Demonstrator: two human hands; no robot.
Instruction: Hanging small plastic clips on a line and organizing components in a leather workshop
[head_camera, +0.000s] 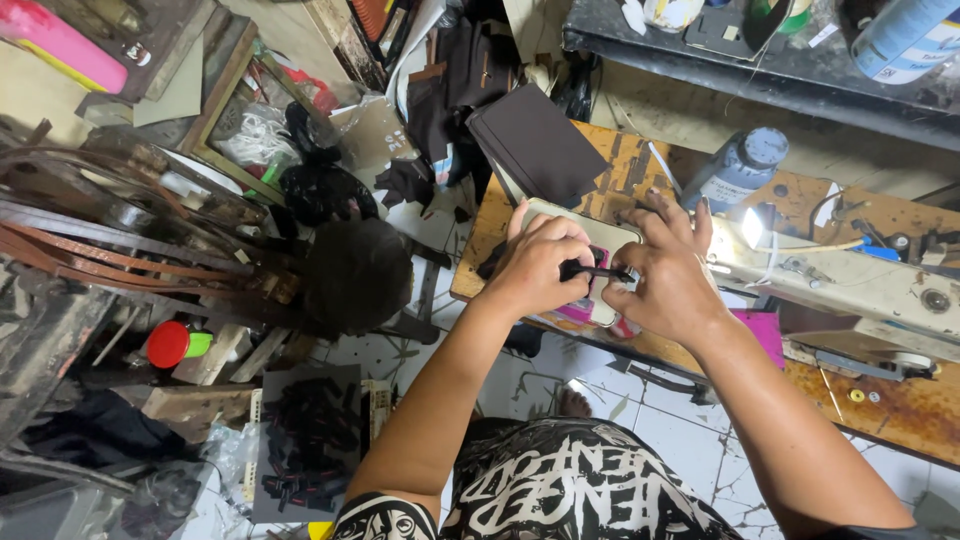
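Pinching black strap piece (592, 271) between left hand (535, 265) and right hand (665, 280), above cream block (560, 215); mid-folding, apparently. Next: firm, even pressure.

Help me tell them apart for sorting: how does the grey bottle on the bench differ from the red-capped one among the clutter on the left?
The grey bottle stands upright on the wooden bench; the red-capped bottle lies on its side among scrap. One has a grey cap and body, the other a red cap on green. The grey one looks bigger. Both are capped.
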